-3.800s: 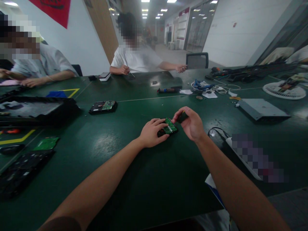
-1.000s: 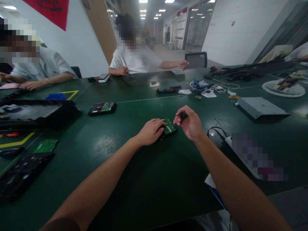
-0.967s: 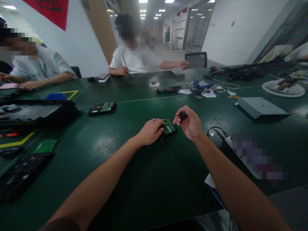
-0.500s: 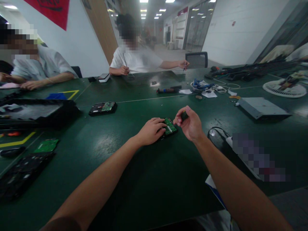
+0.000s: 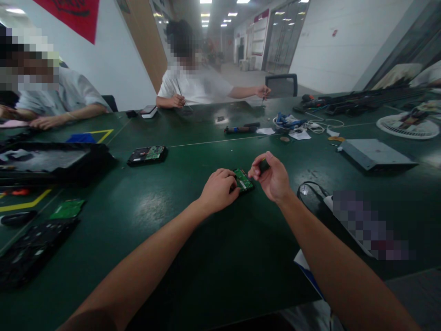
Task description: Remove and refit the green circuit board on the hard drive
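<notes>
The dark green table (image 5: pixel 193 276) holds two small black rectangular units (image 5: pixel 245 183) (image 5: pixel 146 159) topped with green circuit boards (image 5: pixel 240 177) (image 5: pixel 157 152), one flat grey metal box (image 5: pixel 379 154), one round white slotted disc (image 5: pixel 392 128), one shallow black tray (image 5: pixel 93 158).

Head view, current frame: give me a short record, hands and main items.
left hand: over the left end of a green-topped drive; grip unclear
right hand: closed around a dark handle, at the drive's right end; tip not discernible
far left: black tray
left of centre: second drive
right: grey metal box
surface: dark green table
</notes>
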`<act>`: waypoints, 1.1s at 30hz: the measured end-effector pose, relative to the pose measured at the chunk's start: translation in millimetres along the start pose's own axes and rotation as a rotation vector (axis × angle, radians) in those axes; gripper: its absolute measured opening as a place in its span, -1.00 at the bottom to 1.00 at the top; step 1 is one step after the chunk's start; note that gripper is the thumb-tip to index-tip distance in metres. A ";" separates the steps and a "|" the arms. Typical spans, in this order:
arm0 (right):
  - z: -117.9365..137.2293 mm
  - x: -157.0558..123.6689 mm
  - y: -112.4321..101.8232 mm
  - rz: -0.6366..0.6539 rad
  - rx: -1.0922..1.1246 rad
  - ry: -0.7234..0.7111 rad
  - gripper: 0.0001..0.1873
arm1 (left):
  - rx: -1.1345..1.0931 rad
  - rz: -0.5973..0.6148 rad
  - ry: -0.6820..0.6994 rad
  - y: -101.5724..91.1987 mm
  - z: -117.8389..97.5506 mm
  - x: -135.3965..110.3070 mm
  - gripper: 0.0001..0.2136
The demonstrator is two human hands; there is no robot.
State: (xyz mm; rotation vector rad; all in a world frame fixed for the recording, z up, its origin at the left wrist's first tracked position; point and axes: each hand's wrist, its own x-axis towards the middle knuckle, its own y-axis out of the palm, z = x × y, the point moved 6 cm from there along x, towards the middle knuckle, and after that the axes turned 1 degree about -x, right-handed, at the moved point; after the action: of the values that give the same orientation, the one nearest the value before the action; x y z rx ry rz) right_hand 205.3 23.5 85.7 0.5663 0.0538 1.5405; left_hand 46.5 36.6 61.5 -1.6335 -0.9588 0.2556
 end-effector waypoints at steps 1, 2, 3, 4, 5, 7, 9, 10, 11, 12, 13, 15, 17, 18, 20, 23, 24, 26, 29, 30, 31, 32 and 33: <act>0.1 0.1 0.1 0.006 0.008 -0.005 -0.58 | 0.006 -0.003 -0.005 1.0 -0.7 -0.3 -0.90; 0.1 0.2 0.2 0.014 0.016 -0.011 -0.59 | 0.012 -0.005 -0.008 1.9 -1.1 -0.5 -0.91; 0.0 0.4 0.2 0.021 0.022 -0.016 -0.59 | 0.016 -0.005 -0.008 2.8 -1.5 -0.6 -0.92; -0.3 0.7 0.0 0.024 0.027 -0.020 -0.60 | 0.018 -0.005 -0.007 3.7 -1.6 -0.5 -0.92; -0.8 1.0 -0.4 0.024 0.029 -0.021 -0.59 | 0.018 -0.006 -0.005 4.4 -1.7 -0.4 -0.93; -1.9 1.5 -1.2 0.020 0.030 -0.020 -0.59 | 0.016 -0.015 0.000 5.1 -1.6 0.0 -0.93; -2.6 1.8 -1.8 0.016 0.029 -0.019 -0.59 | 0.014 -0.025 0.004 5.4 -1.1 0.4 -0.93; -2.7 1.9 -1.9 0.016 0.028 -0.020 -0.59 | 0.014 -0.030 0.004 5.5 -0.6 0.5 -0.93; -2.7 1.9 -1.8 0.018 0.027 -0.021 -0.59 | 0.014 -0.033 0.005 5.7 0.0 0.7 -0.92; -2.4 1.8 -1.8 0.018 0.027 -0.023 -0.59 | 0.015 -0.034 0.007 5.9 0.6 0.8 -0.92; -2.1 1.8 -1.6 0.019 0.028 -0.025 -0.59 | 0.016 -0.035 0.011 6.0 1.0 0.9 -0.92; -1.5 1.6 -1.1 0.020 0.029 -0.025 -0.59 | 0.021 -0.037 0.026 6.2 1.2 0.9 -0.92; -0.9 1.5 -0.8 0.018 0.027 -0.024 -0.59 | 0.027 -0.037 0.044 6.1 0.6 0.9 -0.92; -0.8 1.6 -0.8 0.015 0.024 -0.022 -0.59 | 0.029 -0.037 0.050 5.6 0.3 0.9 -0.92; -0.9 1.7 -0.8 0.012 0.021 -0.017 -0.58 | 0.024 -0.039 0.053 3.2 0.0 1.1 -0.91; -1.0 1.8 -1.0 0.012 0.025 -0.024 -0.59 | -0.034 -0.055 0.039 -4.2 2.7 2.2 -0.91; -1.0 1.9 -1.1 0.014 0.028 -0.028 -0.59 | -0.064 -0.065 0.027 -7.2 4.8 2.8 -0.91; -1.0 1.8 -1.1 0.015 0.031 -0.031 -0.59 | -0.107 -0.088 -0.007 -12.5 10.4 3.9 -0.91; -1.2 1.7 -1.1 0.007 0.021 -0.016 -0.57 | -0.102 -0.094 -0.040 -14.4 16.2 3.9 -0.86; -1.1 1.6 -1.0 0.005 0.018 -0.011 -0.57 | -0.085 -0.082 -0.035 -12.9 15.9 3.3 -0.82; -0.9 1.5 -0.9 0.002 0.015 -0.009 -0.56 | -0.066 -0.062 -0.022 -10.4 14.5 2.2 -0.75; -0.5 1.5 -0.7 0.001 0.013 -0.009 -0.56 | -0.046 -0.034 -0.002 -7.1 12.2 0.7 -0.64; -0.2 1.5 -0.6 0.000 0.013 -0.010 -0.56 | -0.030 -0.004 0.018 -3.2 9.7 -1.0 -0.52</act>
State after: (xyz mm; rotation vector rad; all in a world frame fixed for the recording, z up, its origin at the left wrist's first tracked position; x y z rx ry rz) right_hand 205.8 25.0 85.8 0.5841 0.0560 1.5383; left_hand 38.3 42.9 61.1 -1.6589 -0.9559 0.2246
